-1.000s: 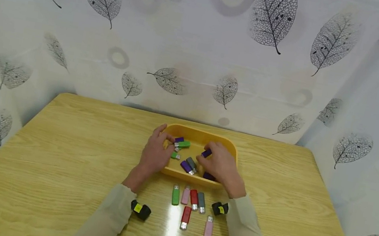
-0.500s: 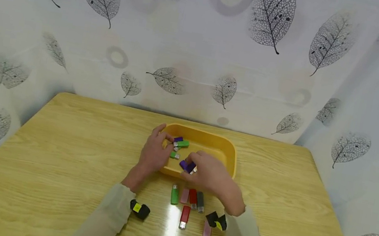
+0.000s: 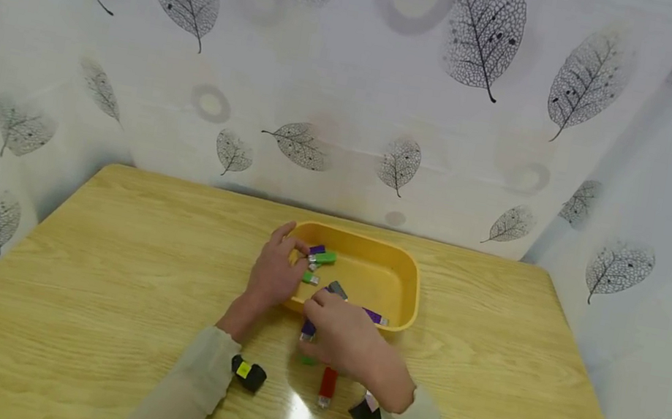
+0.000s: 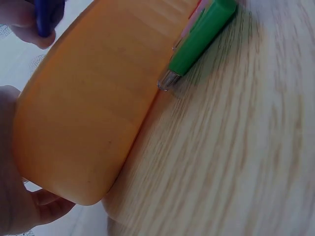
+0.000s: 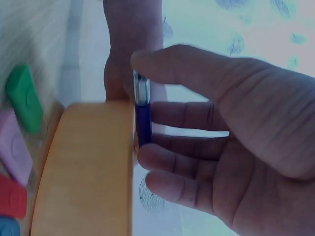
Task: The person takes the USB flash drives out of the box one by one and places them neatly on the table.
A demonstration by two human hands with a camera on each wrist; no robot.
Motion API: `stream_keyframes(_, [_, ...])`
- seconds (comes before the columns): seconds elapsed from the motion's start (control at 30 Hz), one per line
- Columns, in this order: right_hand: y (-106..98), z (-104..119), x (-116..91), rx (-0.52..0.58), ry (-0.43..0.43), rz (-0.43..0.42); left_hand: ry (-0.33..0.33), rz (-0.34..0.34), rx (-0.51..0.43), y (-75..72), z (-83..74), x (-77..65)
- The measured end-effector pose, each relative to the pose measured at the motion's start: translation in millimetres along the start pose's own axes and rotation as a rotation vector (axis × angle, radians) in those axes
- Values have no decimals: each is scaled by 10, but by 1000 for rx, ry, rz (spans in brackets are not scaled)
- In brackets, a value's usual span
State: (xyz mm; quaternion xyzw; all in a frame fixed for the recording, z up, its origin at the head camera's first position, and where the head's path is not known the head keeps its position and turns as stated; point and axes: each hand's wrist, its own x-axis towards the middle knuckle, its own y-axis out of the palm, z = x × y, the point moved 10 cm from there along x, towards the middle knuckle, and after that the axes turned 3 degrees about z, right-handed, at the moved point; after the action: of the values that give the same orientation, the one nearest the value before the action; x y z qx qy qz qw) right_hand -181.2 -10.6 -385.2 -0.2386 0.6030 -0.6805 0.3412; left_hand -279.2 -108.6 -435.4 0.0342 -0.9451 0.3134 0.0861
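Observation:
My right hand (image 3: 348, 337) pinches a purple USB stick (image 3: 308, 329) over the front rim of a yellow plastic bin (image 3: 392, 271). In the right wrist view that USB stick (image 5: 143, 123) stands between thumb and fingertips, its metal plug toward the thumb. My left hand (image 3: 275, 273) grips the bin's left end. Inside the bin by the left fingers lie a green USB stick (image 3: 325, 258), a second green one (image 3: 309, 278) and a purple one (image 3: 317, 249). A grey USB stick (image 3: 337, 289) and another purple USB stick (image 3: 374, 317) lie near the front wall.
In front of the bin on the wooden table (image 3: 123, 322) lie a red USB stick (image 3: 328, 384) and a green one (image 4: 202, 37). A pink USB stick (image 5: 15, 147) is beside them in the right wrist view. A leaf-patterned curtain (image 3: 355, 94) stands behind.
My right hand has taken a purple USB stick from inside the bin and moved left and toward me, over the front rim. The left hand has stayed at the bin's left end.

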Motion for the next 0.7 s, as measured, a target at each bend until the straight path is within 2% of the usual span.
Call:
stream_keyframes(0.07, [31,102,-10,-25,-49,8,-2,0,2,-2,3,-6])
stream_keyframes(0.2, [188,230,2,2,-86,104,2,-1,0,-6,-13,-1])
stream_keyframes(0.33, [405,277,43,20,-53,213,5,2,-3,-7,-16,1])
stream_keyframes(0.47, [565,303,71,-12,-20,279,-18,6,2,-7,11,-15])
stream_keyframes(0.57, [620,312,75,-41,-7,305,-35,14,13,2,21,-20])
stream_keyframes(0.7, [634,324,83,-83,-6,299,-34,13,13,-8,6,-17])
